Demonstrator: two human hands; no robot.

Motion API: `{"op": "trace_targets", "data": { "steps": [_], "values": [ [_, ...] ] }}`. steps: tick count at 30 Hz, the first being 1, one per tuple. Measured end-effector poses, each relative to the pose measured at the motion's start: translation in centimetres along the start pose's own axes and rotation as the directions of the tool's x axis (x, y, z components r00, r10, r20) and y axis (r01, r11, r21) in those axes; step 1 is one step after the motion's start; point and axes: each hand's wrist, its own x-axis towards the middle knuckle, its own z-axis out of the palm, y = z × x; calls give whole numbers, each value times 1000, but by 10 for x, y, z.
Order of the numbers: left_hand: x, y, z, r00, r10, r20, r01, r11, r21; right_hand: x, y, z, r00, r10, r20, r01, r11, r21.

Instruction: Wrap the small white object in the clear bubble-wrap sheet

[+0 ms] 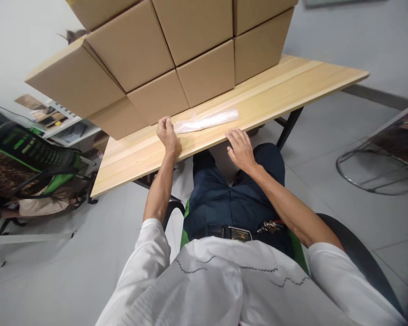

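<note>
A long, narrow plastic bag, whitish and partly see-through, lies flat on the wooden table in front of me. What is inside it cannot be made out. My left hand is closed at the bag's left end, fingers curled, and appears to pinch it; the fingertips are partly hidden. At the table's front edge, below the bag's right end, rests my right hand. Its fingers are stretched out and hold nothing, apart from the bag.
Stacked cardboard boxes stand along the table's back side. To the left are a green and black office chair with a seated person, and a white shelf. A round metal stand base is on the floor at right.
</note>
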Motion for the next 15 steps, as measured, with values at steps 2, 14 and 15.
{"op": "trace_targets", "data": {
  "steps": [2,14,15],
  "values": [
    [-3,1,1,999,13,50,-16,998,60,-1,1,0,1000,-2,1,2,1000,-8],
    [-18,15,-3,676,38,736,-551,689,471,2,-6,-6,999,2,-53,-2,1000,-8],
    [-18,16,-2,653,14,757,-569,669,478,5,-8,-8,998,6,-57,-7,1000,-11]
  ]
}}
